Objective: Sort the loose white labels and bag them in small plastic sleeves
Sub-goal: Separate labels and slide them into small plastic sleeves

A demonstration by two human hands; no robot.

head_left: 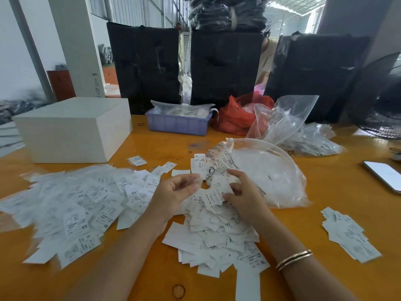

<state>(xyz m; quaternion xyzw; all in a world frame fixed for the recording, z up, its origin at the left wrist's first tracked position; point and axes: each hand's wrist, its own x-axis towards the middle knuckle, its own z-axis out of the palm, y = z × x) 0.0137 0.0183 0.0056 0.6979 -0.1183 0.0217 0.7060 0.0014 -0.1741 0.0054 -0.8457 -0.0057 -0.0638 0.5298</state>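
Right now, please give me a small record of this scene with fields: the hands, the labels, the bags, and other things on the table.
left hand: fingers curled, pinching a small clear sleeve
right hand: grips a few white labels
loose labels: middle pile under the hands; spread at left; small pile at right
big clear bag: open, beside the right hand
table: orange
other: white box, purple tray, red bag, phone

Motion blurs the left hand's fingers; print on the labels is unreadable.
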